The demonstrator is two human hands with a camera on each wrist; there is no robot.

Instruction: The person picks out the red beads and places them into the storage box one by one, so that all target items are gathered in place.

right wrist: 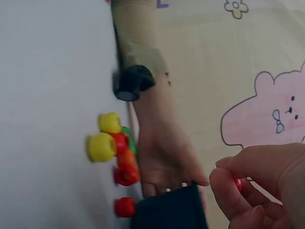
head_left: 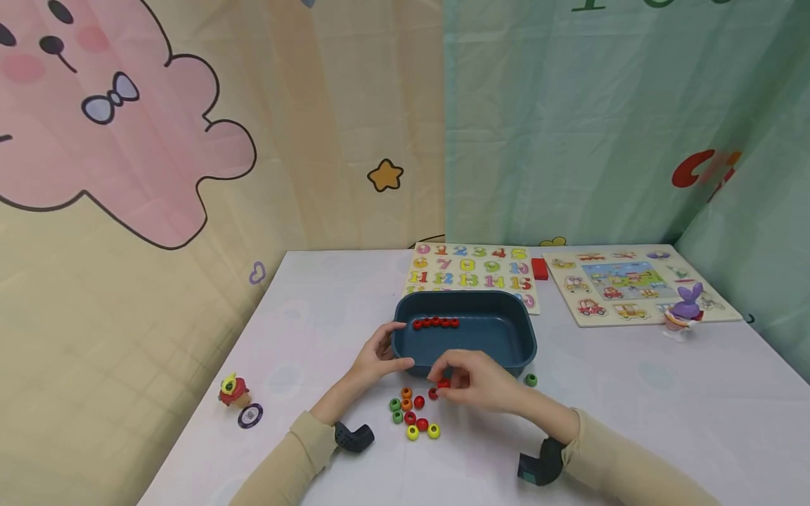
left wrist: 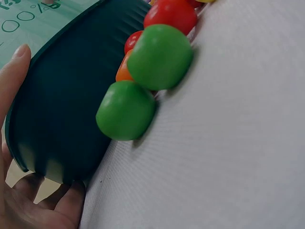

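Note:
A dark blue rectangular basin [head_left: 487, 339] stands mid-table, with a row of several red beads [head_left: 436, 322] inside along its left part. My left hand [head_left: 377, 358] grips the basin's left end, thumb at the near rim and fingers round the side. Just over the near rim, my right hand [head_left: 477, 379] pinches a red bead [right wrist: 238, 184], mostly hidden by the fingers. Below the hands lie loose beads on the tabletop: yellow [head_left: 413, 432], orange [head_left: 407, 405], green [head_left: 397, 417] and red [head_left: 419, 402].
Behind the basin lies a number puzzle board [head_left: 468, 266], with a red block [head_left: 539, 268] beside it. A picture puzzle board [head_left: 588, 288] and a purple rabbit-eared toy [head_left: 686, 303] are at right. One green bead [head_left: 531, 380] sits right of the basin. A small toy [head_left: 234, 391] and round chip [head_left: 250, 415] lie left.

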